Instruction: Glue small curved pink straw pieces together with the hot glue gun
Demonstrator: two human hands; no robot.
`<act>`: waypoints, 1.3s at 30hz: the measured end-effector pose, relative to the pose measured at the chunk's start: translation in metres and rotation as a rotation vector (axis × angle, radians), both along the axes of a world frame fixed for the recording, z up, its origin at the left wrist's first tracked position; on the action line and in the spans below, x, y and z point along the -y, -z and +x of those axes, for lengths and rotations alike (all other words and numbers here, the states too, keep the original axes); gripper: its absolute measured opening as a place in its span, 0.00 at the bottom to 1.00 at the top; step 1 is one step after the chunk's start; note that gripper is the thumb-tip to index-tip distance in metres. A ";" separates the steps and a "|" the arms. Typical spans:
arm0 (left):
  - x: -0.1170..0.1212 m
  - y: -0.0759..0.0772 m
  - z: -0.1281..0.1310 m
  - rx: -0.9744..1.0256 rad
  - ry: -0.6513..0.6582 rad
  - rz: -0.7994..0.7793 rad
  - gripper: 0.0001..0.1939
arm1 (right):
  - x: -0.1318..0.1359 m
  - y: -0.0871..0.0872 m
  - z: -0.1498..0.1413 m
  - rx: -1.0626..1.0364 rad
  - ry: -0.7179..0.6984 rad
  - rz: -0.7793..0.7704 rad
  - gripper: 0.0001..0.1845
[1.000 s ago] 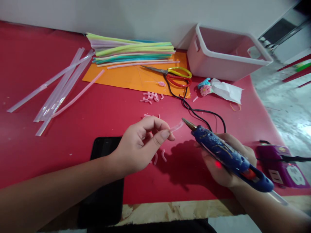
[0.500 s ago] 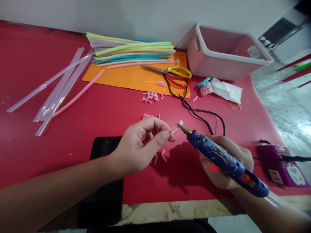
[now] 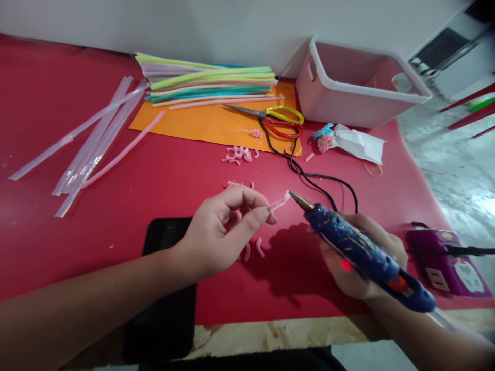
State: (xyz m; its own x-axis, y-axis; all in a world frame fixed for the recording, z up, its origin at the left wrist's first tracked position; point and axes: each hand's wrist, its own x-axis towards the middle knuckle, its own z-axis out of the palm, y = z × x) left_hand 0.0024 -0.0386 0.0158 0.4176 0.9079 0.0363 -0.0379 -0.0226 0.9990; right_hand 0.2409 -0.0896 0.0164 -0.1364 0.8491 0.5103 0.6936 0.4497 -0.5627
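Note:
Between thumb and forefinger, my left hand (image 3: pixel 228 226) pinches a short piece of pink pipe cleaner (image 3: pixel 280 201) whose bent tip points up and right. My right hand (image 3: pixel 363 257) is wrapped round a blue glue gun (image 3: pixel 356 247) with a red light glowing on its side. The metal nozzle sits at the bent tip of the piece; whether the two touch I cannot tell. A clear glue stick (image 3: pixel 443 318) pokes out of the gun's rear. Curved pink pieces (image 3: pixel 260 247) lie below my left hand, and a small pile of pink pieces (image 3: pixel 238 154) lies beyond it.
Scissors (image 3: pixel 282 118) and a bundle of coloured pipe cleaners (image 3: pixel 212 82) rest on an orange sheet (image 3: pixel 185 123). Clear glue sticks (image 3: pixel 96 139) lie left. A phone (image 3: pixel 166 309) is under my left forearm. At right are a pink bin (image 3: pixel 348 100), a black cord (image 3: pixel 328 178) and a purple power strip (image 3: pixel 444 263).
The glue gun has shifted slightly right and down, its nozzle moving from along the pink piece to the piece's outer tip. My left hand has barely moved.

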 end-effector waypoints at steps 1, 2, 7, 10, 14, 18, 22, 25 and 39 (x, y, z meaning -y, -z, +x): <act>0.000 0.000 0.000 -0.001 -0.006 0.009 0.06 | 0.000 0.001 0.000 0.008 0.039 -0.028 0.06; 0.000 0.000 0.000 -0.003 -0.010 0.021 0.06 | 0.000 0.002 0.001 0.013 0.071 -0.053 0.06; 0.000 0.000 0.001 -0.021 -0.013 0.050 0.06 | 0.000 0.004 0.002 0.005 0.041 -0.047 0.06; 0.000 0.000 0.001 -0.016 -0.009 0.050 0.06 | 0.001 0.003 0.001 -0.002 0.067 -0.041 0.06; 0.000 -0.001 0.002 -0.016 -0.009 0.038 0.07 | 0.000 0.002 0.001 -0.013 0.023 -0.031 0.08; 0.000 -0.002 0.002 -0.014 -0.016 0.018 0.07 | -0.002 0.001 0.001 0.014 -0.026 -0.047 0.09; 0.001 -0.003 0.002 -0.016 -0.012 0.009 0.08 | -0.001 -0.001 0.000 0.044 -0.050 -0.046 0.06; 0.000 -0.002 0.002 -0.036 -0.022 0.019 0.09 | 0.000 0.000 0.002 0.085 -0.077 -0.043 0.06; -0.001 -0.002 0.002 -0.017 -0.024 -0.016 0.08 | 0.000 0.000 -0.001 0.082 -0.054 -0.027 0.07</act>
State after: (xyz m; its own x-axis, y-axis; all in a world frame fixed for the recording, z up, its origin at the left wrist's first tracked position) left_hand 0.0042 -0.0376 0.0182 0.3966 0.9179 0.0150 -0.0207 -0.0074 0.9998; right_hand 0.2395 -0.0899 0.0162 -0.2230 0.8525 0.4727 0.7128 0.4734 -0.5176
